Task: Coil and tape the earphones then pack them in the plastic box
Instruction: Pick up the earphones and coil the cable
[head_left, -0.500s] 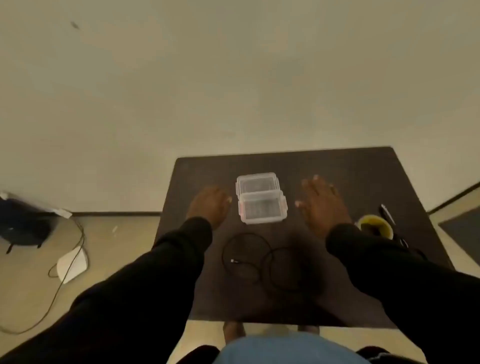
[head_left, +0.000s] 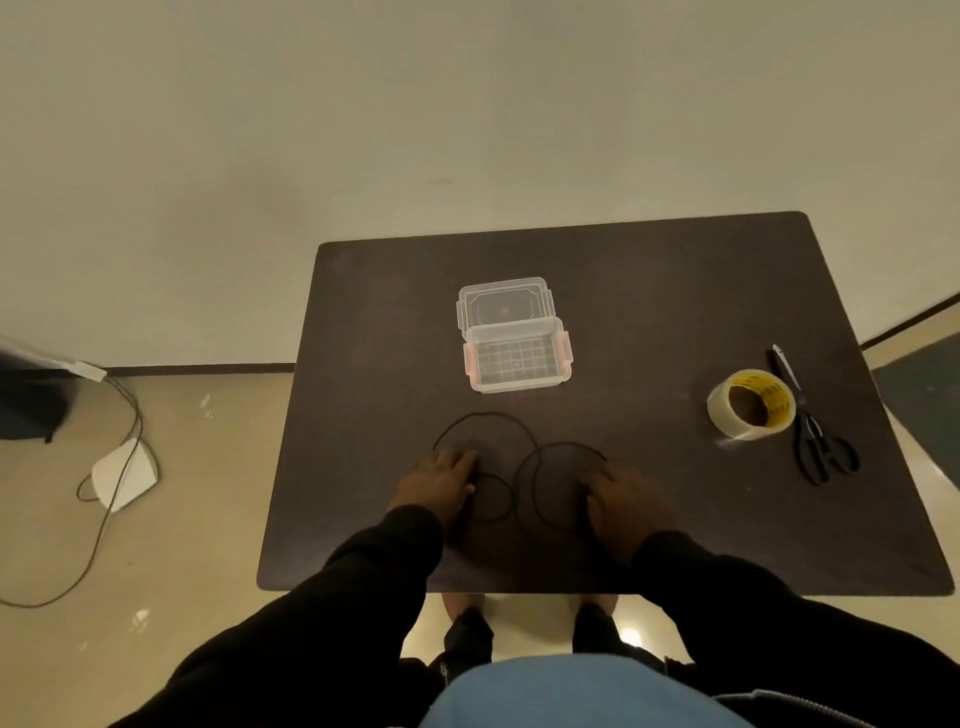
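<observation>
Black earphones (head_left: 519, 457) lie in loose loops on the dark table (head_left: 649, 291), near its front edge. My left hand (head_left: 440, 483) rests palm down on the left loops, fingers spread. My right hand (head_left: 626, 501) lies palm down on the right loop. Neither hand visibly grips the cable. A clear plastic box (head_left: 517, 358) stands open behind the earphones, its lid (head_left: 503, 304) folded back; the box holds nothing. A roll of clear tape (head_left: 750, 404) with a yellow core sits at the right, beside black scissors (head_left: 818, 436).
The table's front edge lies just behind my hands. On the floor to the left are a white device (head_left: 124, 475) with a trailing cable and a dark object (head_left: 31, 395). The wall stands behind the table.
Both hands have drawn back from beside the box to the earphone loops near the front edge. The camera view has shifted, so the tape and scissors show fully.
</observation>
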